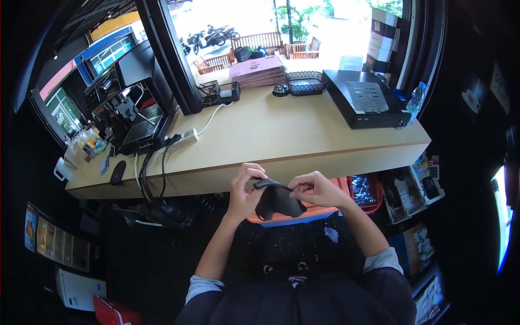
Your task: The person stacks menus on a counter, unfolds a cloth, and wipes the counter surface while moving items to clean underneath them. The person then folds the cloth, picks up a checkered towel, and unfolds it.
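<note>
A black piece of cloth, shaped like a face mask [280,201], hangs between my two hands in front of the counter's edge. My left hand [246,189] pinches its upper left corner, where the edge is folded over. At the upper right edge, my right hand [317,190] grips the cloth between thumb and fingertips. A thin dark loop seems to hang at its lower left. Below and behind the cloth is an orange-lidded box [319,208] with a blue side, partly hidden by it and my hands.
On the wooden counter [249,132] stand an espresso machine [135,108], a cash drawer [365,100], a wire basket [306,83], a bell [280,90] and a stack of pink flat boxes [257,70]. Beneath are a red basket [365,192] and cables. Crumpled paper [331,234] lies on the floor.
</note>
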{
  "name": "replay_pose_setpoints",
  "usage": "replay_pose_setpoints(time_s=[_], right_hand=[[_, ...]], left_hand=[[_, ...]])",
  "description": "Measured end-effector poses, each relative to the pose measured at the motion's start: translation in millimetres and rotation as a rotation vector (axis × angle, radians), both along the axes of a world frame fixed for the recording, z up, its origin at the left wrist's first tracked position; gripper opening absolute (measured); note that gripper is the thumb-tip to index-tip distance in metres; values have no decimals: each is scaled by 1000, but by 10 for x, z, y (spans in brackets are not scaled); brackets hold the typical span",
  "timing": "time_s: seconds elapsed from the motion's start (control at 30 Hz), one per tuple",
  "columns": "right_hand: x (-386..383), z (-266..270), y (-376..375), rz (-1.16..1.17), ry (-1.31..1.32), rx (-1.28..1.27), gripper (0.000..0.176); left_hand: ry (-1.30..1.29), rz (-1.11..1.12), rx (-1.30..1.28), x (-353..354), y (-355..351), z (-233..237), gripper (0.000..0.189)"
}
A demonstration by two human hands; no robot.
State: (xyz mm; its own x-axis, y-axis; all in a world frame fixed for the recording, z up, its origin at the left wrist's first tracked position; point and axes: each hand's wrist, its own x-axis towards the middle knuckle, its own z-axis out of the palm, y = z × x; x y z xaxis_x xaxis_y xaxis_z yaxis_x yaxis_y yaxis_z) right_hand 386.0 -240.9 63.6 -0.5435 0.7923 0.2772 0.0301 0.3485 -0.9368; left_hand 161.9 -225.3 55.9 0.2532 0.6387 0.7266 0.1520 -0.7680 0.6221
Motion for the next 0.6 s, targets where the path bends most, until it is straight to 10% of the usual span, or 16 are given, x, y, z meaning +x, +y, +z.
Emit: replay_pose_setpoints(time_s=[0.23, 0.4, 0.6], right_hand=[[77, -19, -103, -76, -547, 466, 16], [250, 67, 72, 14, -137, 302, 20], [437, 343, 277, -111, -232, -72, 15]], left_hand=[[-359, -152, -240, -245, -66, 194, 13], [-336, -129, -228, -500, -50, 302, 13], [-123, 39, -345, -727, 266, 353, 13]])
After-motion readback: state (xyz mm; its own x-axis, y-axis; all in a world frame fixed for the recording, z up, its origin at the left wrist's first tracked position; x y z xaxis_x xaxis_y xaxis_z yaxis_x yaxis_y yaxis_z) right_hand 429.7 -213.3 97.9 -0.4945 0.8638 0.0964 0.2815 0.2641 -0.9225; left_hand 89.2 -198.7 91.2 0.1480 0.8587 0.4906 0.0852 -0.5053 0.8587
